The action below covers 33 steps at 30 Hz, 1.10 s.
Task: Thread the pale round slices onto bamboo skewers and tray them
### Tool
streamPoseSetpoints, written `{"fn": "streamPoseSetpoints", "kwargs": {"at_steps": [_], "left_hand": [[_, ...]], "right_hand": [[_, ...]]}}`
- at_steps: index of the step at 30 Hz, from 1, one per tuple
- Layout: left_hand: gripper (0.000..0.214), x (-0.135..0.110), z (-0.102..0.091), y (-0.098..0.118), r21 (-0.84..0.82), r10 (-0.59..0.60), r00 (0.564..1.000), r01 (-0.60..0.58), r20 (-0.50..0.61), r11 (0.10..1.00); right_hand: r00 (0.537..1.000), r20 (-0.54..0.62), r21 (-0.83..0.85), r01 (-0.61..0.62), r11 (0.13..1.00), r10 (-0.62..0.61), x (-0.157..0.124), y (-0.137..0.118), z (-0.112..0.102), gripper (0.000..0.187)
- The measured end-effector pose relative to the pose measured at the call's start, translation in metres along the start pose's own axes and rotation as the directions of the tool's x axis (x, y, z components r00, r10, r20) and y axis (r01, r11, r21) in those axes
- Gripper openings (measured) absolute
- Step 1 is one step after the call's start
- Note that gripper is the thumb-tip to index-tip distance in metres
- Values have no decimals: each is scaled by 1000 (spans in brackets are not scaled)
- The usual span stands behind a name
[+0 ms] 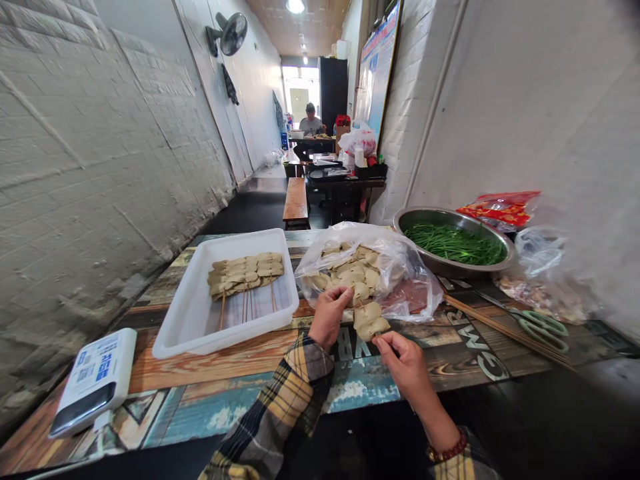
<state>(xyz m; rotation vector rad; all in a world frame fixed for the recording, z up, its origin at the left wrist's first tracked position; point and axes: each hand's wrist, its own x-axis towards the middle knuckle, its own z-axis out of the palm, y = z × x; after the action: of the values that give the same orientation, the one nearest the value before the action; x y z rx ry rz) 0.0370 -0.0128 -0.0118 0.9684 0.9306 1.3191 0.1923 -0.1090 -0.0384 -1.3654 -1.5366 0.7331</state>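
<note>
My right hand (404, 362) pinches the lower end of a thin skewer threaded with flat, beige slices (370, 321). My left hand (331, 315) is closed, thumb and forefinger pressed together at the edge of a single beige slice (360, 292) just above the skewer's tip. Behind both hands lies an open clear plastic bag (395, 260) holding many more such slices. To the left, a white plastic tray (175, 337) holds several filled skewers (245, 273) laid side by side, their bare sticks pointing toward me.
A metal bowl (505, 260) of green chives (453, 243) stands at right. Before it lie bare skewers (500, 327) and green-handled scissors (543, 327), beside plastic bags (545, 280). A white payment device (95, 380) sits at the table's left. A person (311, 123) sits far back beyond a bench (296, 200).
</note>
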Motion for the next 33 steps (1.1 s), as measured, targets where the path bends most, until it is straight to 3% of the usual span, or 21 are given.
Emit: {"fn": "streamPoseSetpoints", "kwargs": {"at_steps": [6, 13, 20, 22, 24, 26, 28, 30, 33], "left_hand": [[32, -4, 4, 4, 60, 13, 999, -16, 41, 998], [32, -3, 4, 7, 7, -36, 994, 35, 100, 999], [35, 11, -16, 6, -45, 44, 993, -49, -111, 998], [31, 17, -22, 3, 12, 93, 984, -92, -150, 996], [25, 22, -26, 0, 176, 161, 972, -131, -169, 976], [17, 27, -30, -3, 438, 271, 952, -185, -142, 880], [13, 30, -33, -6, 673, 365, 929, -229, -65, 704], [13, 32, -36, -9, 805, 390, 921, -233, 3, 545], [14, 35, -39, -13, 898, 375, 926, -206, 50, 389]], "right_hand": [[1000, -4, 20, -14, 1000, 15, 1, 1, 0, 33], [999, -7, 95, -44, 995, 45, 1, 1, 0, 33], [972, -187, 235, -100, 967, 146, -2, 7, -1, 32], [962, -220, 257, -106, 961, 164, -3, 7, -1, 33], [960, -226, 262, -105, 959, 167, -3, 6, -1, 33], [962, -221, 256, -104, 961, 163, -3, 5, -1, 33], [964, -213, 241, -106, 965, 159, -2, 3, -1, 34], [965, -214, 221, -102, 970, 150, -1, 1, -2, 34], [966, -224, 199, -83, 976, 128, -1, -3, -3, 33]]}}
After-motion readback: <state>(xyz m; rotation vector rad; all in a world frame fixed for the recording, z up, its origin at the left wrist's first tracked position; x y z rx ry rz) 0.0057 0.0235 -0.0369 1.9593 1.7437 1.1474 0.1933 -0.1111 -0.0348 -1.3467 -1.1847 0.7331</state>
